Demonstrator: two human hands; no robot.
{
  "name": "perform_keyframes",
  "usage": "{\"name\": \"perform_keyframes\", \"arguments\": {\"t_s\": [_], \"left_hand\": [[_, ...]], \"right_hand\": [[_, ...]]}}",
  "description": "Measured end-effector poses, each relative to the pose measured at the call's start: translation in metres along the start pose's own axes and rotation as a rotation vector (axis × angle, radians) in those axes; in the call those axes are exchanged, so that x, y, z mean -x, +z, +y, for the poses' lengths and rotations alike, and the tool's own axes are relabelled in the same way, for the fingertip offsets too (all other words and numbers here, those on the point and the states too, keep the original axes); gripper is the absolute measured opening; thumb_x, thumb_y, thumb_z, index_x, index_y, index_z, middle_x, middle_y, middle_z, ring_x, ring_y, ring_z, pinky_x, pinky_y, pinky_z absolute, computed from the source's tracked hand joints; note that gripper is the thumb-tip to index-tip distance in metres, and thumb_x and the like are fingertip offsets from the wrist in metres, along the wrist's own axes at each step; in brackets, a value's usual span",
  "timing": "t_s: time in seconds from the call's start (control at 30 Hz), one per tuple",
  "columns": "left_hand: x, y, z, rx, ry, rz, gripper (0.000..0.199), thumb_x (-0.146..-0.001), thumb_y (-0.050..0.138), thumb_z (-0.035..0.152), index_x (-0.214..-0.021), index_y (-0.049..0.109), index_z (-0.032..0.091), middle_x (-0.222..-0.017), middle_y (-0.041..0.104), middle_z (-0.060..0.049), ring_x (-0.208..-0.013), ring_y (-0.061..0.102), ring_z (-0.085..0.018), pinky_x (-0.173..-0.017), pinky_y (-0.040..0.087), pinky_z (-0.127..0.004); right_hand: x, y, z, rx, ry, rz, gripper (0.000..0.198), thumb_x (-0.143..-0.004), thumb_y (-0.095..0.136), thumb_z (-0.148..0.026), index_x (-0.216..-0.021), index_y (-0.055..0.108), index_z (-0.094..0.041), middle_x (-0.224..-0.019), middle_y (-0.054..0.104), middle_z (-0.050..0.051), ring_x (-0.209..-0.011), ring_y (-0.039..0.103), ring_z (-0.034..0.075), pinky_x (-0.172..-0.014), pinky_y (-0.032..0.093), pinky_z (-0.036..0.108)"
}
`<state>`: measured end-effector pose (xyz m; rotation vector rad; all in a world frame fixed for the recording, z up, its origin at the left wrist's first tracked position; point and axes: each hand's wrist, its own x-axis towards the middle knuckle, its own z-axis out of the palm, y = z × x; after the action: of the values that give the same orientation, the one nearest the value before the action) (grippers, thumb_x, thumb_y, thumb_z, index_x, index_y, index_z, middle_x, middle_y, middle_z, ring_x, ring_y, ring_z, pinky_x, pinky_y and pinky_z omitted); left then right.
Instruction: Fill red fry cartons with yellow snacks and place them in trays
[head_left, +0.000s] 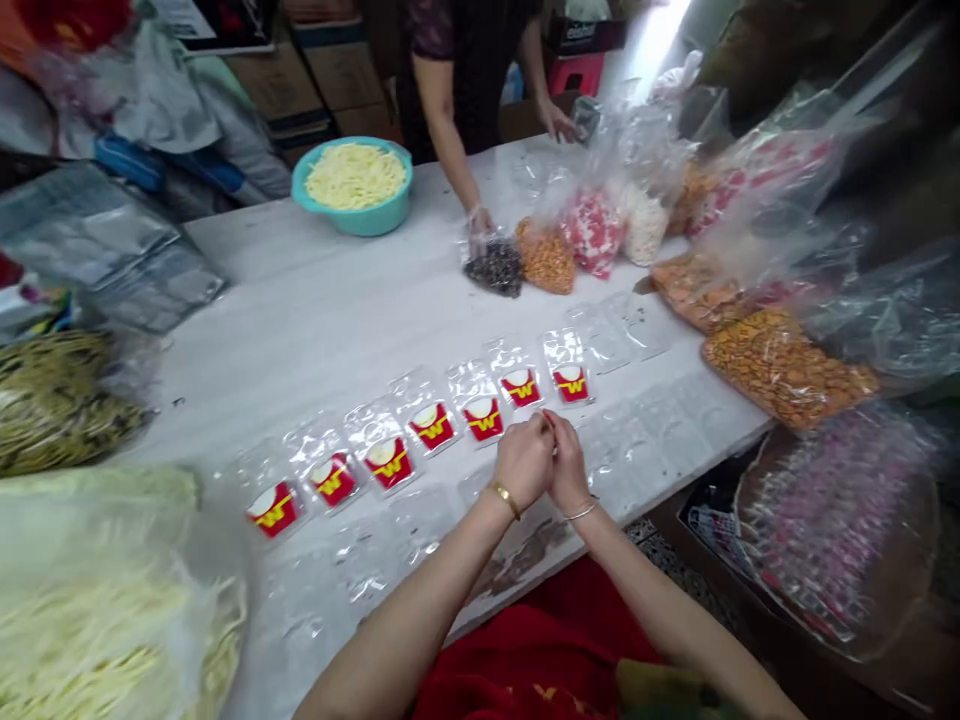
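Observation:
My left hand (523, 462) and my right hand (569, 464) meet over the near side of the table, fingers closed and pressed together. Whatever lies between the fingertips is hidden. Just beyond them runs a slanting row of clear plastic blister trays, several of which hold a red fries-carton piece with a yellow W, such as this carton piece (572, 383) and this leftmost carton piece (274, 508). Trays without a red piece, like this clear tray (643, 333), continue the row to the right. More clear trays (684, 437) lie along the near edge, partly under my arms.
Across the white table (300, 300), another person's hand (481, 225) reaches into a bag of dark pieces (495, 268). Bags of orange pieces (547, 257) and pink-white pieces (592, 232) stand beside it. A turquoise basin (367, 218) holds pale strips; a large bag of pale strips (97, 620) fills the near left.

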<state>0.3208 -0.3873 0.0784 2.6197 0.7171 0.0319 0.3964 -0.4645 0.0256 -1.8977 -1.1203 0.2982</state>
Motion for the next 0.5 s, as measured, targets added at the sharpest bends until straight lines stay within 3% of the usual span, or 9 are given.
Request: {"name": "perform_keyframes", "arguments": {"t_s": [0.13,0.23,0.3,0.4,0.5], "left_hand": [[-0.129,0.031,0.017,0.165,0.237,-0.027,0.026,-0.09,0.043,0.022,-0.09,0.069,0.018,-0.1,0.063,-0.006,-0.087,0.059,-0.017,-0.079,0.046,-0.029],[-0.216,0.045,0.014,0.195,0.249,0.054,0.026,-0.09,0.043,0.021,-0.094,0.069,0.018,-0.107,0.062,-0.006,-0.095,0.058,-0.017,-0.084,0.045,-0.028],[-0.263,0.055,0.013,0.156,0.227,0.073,0.026,-0.089,0.043,0.021,-0.096,0.069,0.018,-0.11,0.061,-0.007,-0.097,0.058,-0.017,-0.086,0.044,-0.028],[-0.308,0.074,0.016,0.046,0.222,-0.079,0.025,-0.086,0.046,0.02,-0.09,0.07,0.015,-0.106,0.063,-0.009,-0.091,0.06,-0.019,-0.083,0.044,-0.03],[-0.325,0.096,0.018,-0.01,0.242,-0.22,0.025,-0.084,0.047,0.02,-0.088,0.071,0.015,-0.101,0.064,-0.01,-0.086,0.061,-0.019,-0.077,0.045,-0.03]], "right_hand": [[-0.065,-0.065,0.086,0.094,0.098,0.018,0.069,-0.079,0.058,-0.027,-0.141,0.029,-0.019,-0.126,0.049,0.015,-0.114,0.049,0.027,-0.093,0.045,0.048],[-0.103,-0.091,0.143,0.122,0.227,0.045,0.093,-0.073,0.067,-0.041,-0.146,0.017,-0.015,-0.124,0.047,0.018,-0.106,0.052,0.029,-0.082,0.051,0.045],[-0.121,-0.095,0.175,0.14,0.31,0.063,0.096,-0.073,0.065,-0.046,-0.147,0.015,-0.01,-0.11,0.053,0.017,-0.092,0.056,0.027,-0.075,0.051,0.043],[-0.138,-0.089,0.209,0.171,0.366,0.037,0.094,-0.077,0.062,-0.045,-0.147,0.014,-0.004,-0.09,0.058,0.011,-0.074,0.056,0.023,-0.073,0.05,0.041],[-0.149,-0.079,0.224,0.167,0.364,0.002,0.082,-0.081,0.057,-0.038,-0.145,0.02,-0.005,-0.083,0.06,0.008,-0.071,0.056,0.021,-0.071,0.05,0.038]]}}
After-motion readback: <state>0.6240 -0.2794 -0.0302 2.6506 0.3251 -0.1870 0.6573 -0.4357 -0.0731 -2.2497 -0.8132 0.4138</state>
